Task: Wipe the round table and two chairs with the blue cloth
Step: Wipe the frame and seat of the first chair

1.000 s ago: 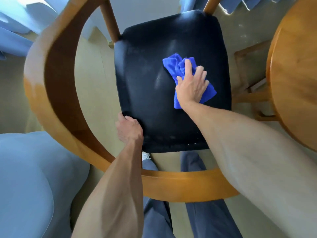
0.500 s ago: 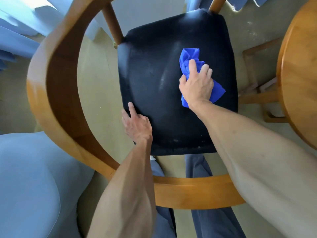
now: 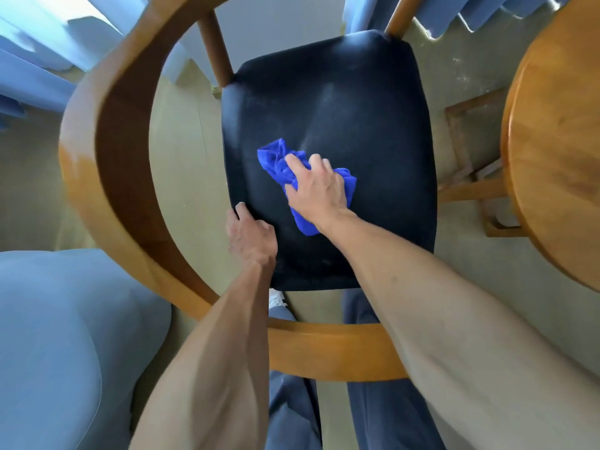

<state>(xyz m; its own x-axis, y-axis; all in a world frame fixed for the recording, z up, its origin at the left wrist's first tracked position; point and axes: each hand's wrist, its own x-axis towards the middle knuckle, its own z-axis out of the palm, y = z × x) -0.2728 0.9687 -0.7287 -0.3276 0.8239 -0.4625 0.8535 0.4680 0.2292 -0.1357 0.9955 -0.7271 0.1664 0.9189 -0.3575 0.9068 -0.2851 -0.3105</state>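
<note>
The right hand [image 3: 319, 186] lies on top of the bunched blue cloth [image 3: 279, 160], its fingers curled over the folds and clutching them against the black seat [image 3: 357, 102]; part of the cloth pokes out ahead of the knuckles toward the seat's left half, and a tail of it shows beneath the wrist; the cloth sits a little left of the seat's middle, on the half nearer the person. The left hand [image 3: 248, 235] grips the seat's near-left edge, the fingers bent round the rim with the thumb side up on the padding; it lies just beside the cloth hand but does not touch it. The seat belongs to a wooden chair [image 3: 97, 164] seen from straight above; its curved back rail sweeps round the left side and crosses under both forearms at the bottom; two wooden spindles rise at the top edge of the seat; the padding shows pale dusty smears toward its far half. The round table [image 3: 558, 151] stands to the right of the chair, only its left portion in view, with a wooden base frame [image 3: 467, 164] below it on the floor. Blue curtains [image 3: 29, 76] hang along the upper left and upper right; the person's blue trouser legs [image 3: 367, 417] show beneath the rail.
</note>
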